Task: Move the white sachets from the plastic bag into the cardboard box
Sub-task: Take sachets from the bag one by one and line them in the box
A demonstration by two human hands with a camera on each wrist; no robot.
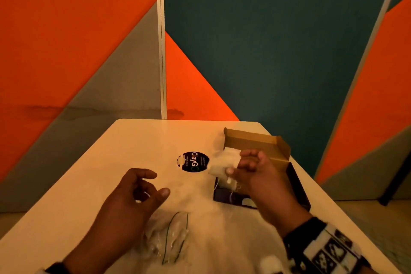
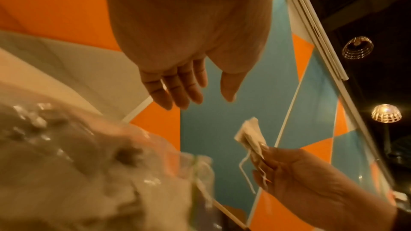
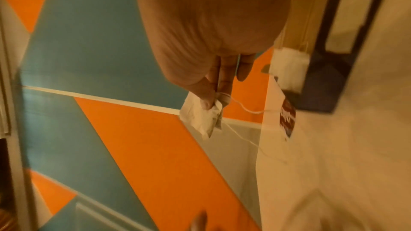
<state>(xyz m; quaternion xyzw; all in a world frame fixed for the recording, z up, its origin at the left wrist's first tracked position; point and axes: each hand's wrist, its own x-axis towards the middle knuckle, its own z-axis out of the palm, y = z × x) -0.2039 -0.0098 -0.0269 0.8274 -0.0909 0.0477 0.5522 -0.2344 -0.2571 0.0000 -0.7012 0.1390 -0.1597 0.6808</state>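
Observation:
My right hand (image 1: 235, 163) pinches a small bunch of white sachets (image 1: 220, 161) between thumb and fingers, strings dangling, just left of the open cardboard box (image 1: 255, 141). The right wrist view shows that hand (image 3: 217, 97) gripping a sachet (image 3: 200, 119), with another sachet (image 3: 289, 69) resting at the box's (image 3: 322, 41) corner. My left hand (image 1: 155, 184) hovers with fingers loosely spread, holding nothing, above the crumpled clear plastic bag (image 1: 166, 238) near the table's front. From the left wrist, the straight fingers (image 2: 182, 92), the bag (image 2: 100, 164) and the held sachets (image 2: 251, 136) are visible.
A round black sticker (image 1: 193, 161) lies on the pale table (image 1: 111, 162) between my hands. The box stands at the table's back right, its brown flap raised. Orange, teal and grey partition panels (image 1: 266, 51) close off the far side.

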